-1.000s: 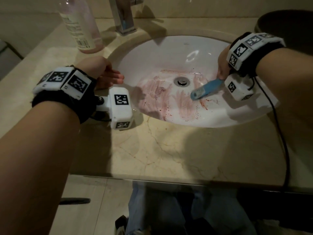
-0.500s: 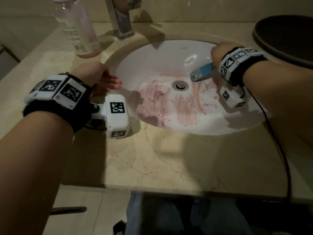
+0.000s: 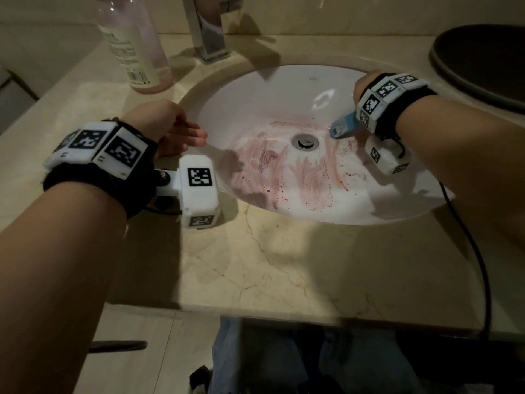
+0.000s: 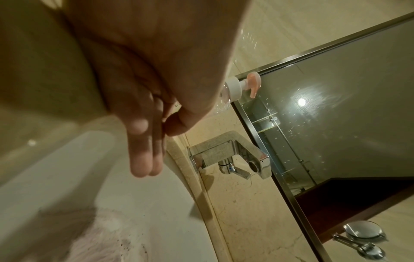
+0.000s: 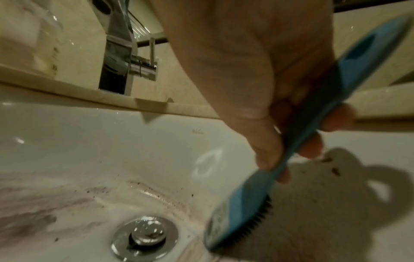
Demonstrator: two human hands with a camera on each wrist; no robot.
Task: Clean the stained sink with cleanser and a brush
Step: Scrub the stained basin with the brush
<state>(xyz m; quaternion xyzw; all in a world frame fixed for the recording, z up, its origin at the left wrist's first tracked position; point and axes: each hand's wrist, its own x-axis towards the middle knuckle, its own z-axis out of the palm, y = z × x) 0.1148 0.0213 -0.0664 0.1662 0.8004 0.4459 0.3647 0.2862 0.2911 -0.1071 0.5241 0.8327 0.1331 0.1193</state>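
Observation:
The white oval sink [image 3: 272, 92] is set in a beige marble counter; pink-red smears and specks [image 3: 284, 172] cover its bottom around the chrome drain [image 3: 305, 141]. My right hand [image 3: 362, 86] grips a blue brush [image 3: 342, 128] by its handle. The brush [image 5: 253, 209] has black bristles and its head lies against the basin just right of the drain [image 5: 144, 235]. My left hand [image 3: 181, 135] rests on the sink's left rim with straight fingers [image 4: 143, 150] and holds nothing. A clear pump bottle of pink cleanser [image 3: 136, 44] stands at the back left.
A chrome faucet [image 3: 206, 29] rises behind the sink. A dark round bowl [image 3: 483, 61] sits on the counter at the back right. A black cable [image 3: 468, 251] runs from my right wrist over the counter's front edge. A mirror [image 4: 336, 106] lines the wall.
The right hand carried the brush from the front right of the basin up to the back, then down a little to beside the drain. The left hand stayed on the rim.

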